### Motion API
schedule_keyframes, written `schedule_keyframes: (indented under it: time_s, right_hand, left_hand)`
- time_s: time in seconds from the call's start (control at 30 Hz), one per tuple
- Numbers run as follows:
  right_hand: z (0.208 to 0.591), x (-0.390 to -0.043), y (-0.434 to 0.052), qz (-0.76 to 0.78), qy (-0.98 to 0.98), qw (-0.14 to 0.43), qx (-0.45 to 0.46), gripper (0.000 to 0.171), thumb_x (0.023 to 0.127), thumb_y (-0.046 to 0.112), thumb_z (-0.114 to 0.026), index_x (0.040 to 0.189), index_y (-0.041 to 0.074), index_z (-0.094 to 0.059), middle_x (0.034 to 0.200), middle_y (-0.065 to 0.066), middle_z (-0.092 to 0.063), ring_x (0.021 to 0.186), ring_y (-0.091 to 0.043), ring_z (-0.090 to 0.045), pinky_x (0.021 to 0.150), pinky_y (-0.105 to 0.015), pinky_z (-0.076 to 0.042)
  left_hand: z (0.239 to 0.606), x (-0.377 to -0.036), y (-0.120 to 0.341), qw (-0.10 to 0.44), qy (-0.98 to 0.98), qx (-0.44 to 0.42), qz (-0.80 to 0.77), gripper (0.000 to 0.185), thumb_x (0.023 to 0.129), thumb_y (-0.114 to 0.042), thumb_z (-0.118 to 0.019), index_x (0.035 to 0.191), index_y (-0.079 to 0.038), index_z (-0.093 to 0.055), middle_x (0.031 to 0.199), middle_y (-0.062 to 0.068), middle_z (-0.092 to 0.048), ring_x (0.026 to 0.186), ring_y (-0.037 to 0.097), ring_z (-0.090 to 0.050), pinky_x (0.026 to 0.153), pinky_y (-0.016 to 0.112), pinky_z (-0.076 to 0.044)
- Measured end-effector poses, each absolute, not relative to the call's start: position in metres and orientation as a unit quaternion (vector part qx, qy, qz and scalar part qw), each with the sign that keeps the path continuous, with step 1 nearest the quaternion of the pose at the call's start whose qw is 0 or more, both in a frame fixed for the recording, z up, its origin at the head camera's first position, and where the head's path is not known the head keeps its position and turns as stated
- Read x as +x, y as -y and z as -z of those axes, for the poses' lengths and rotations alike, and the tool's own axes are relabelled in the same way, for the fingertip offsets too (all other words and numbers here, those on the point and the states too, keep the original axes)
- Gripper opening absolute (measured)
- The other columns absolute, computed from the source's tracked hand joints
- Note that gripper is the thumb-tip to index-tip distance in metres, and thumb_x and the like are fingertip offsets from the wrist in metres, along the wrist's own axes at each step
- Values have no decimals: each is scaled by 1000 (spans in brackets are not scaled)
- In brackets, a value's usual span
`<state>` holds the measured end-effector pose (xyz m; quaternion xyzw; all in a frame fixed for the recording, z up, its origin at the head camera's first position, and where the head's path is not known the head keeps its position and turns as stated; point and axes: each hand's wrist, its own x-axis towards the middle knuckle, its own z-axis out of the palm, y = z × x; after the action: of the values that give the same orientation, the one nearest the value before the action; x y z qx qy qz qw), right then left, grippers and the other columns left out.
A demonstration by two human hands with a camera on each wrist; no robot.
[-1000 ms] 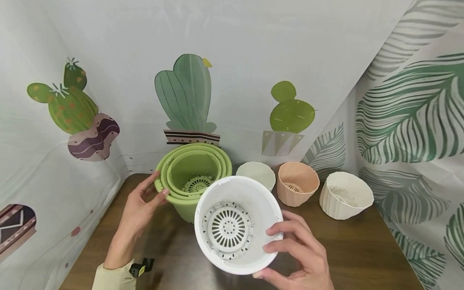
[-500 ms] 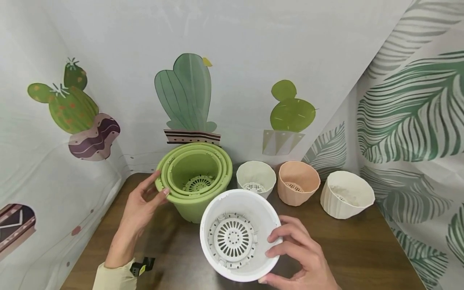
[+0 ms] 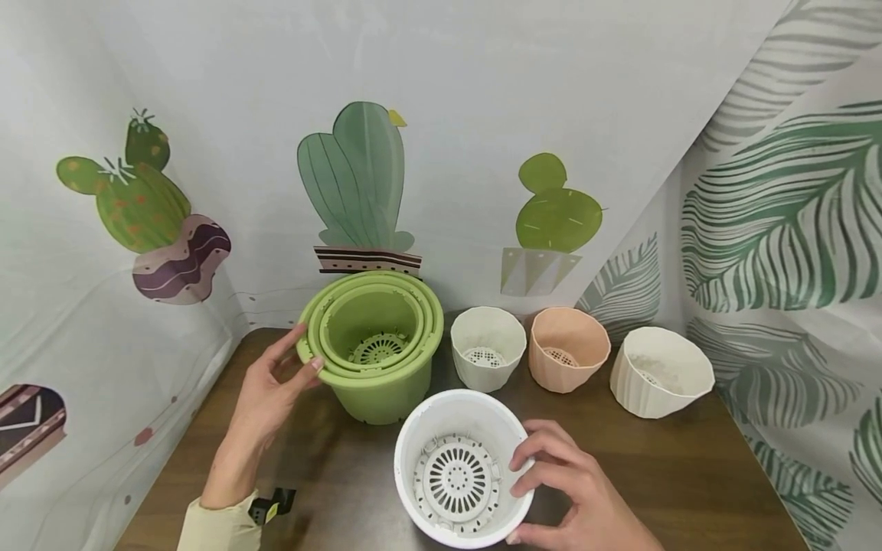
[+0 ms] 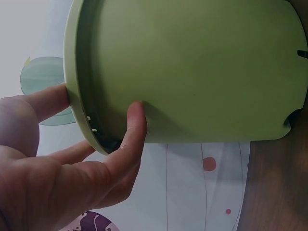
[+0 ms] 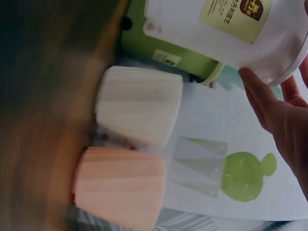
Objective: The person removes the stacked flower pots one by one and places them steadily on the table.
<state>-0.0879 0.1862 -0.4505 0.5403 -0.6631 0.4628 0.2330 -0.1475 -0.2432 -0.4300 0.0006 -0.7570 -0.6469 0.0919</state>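
Observation:
Green plastic flowerpots (image 3: 381, 396) sit nested one inside another on the wooden table, slotted base showing at the bottom. My left hand (image 3: 272, 386) grips their rim at the left, fingers on one side and thumb on the other; the left wrist view shows the outer green wall (image 4: 192, 72) close up. A white flowerpot (image 3: 456, 478) with a slotted base is tilted toward me, in front of the green ones. My right hand (image 3: 572, 482) holds its right rim, fingertips inside and thumb outside. A yellowish label (image 5: 236, 17) is on the white pot's side in the right wrist view.
Behind, to the right, three small ribbed pots stand in a row: a pale one (image 3: 488, 343), a peach one (image 3: 568, 344) and a cream one (image 3: 661, 375) that leans. A cactus-print cloth (image 3: 455, 115) backs the wooden table (image 3: 661, 467).
My right hand has brought the white flowerpot lower and nearer to me, slightly rightward, uncovering the pale small pot behind it. My left hand stays on the green rim.

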Motion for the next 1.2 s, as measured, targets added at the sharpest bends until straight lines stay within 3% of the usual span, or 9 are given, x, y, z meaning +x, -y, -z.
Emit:
schedule_keyframes:
  time_s: [0.5,0.77,1.0,1.2]
  right_hand:
    - [479,-101,-200,-455,688,195,531,46,64,24,-104,93,15,-70,113,-5,-62,127,-31,-51,116,-29,-36]
    - [480,-104,-200,-452,700,196,517,41,67,28,-102,91,16,-71,112,-6,-63,127,-28,-52,116,-28,-39]
    - [484,-106,-203,-452,705,190,513,48,59,22,-105,92,17,-71,113,-6,-64,125,-30,-53,116,-29,-38]
    - [493,-108,-207,-445,710,177,516,48,61,24,-104,95,17,-70,117,-7,-62,126,-33,-52,118,-28,-35]
  left_hand:
    - [431,-146,244,86,762,5,642,71,101,-10,-74,164,-10,-40,166,19,-37,119,10,-63,89,33,-62]
    - [432,-146,244,86,762,7,642,72,101,-11,-74,164,-12,-40,167,18,-36,122,13,-62,89,32,-62]
    - [431,-146,245,87,758,5,646,73,101,-12,-75,164,-12,-40,169,17,-34,121,11,-62,89,30,-62]
    - [432,-146,245,87,759,6,645,72,101,-12,-74,164,-13,-40,168,17,-34,121,12,-62,89,32,-62]
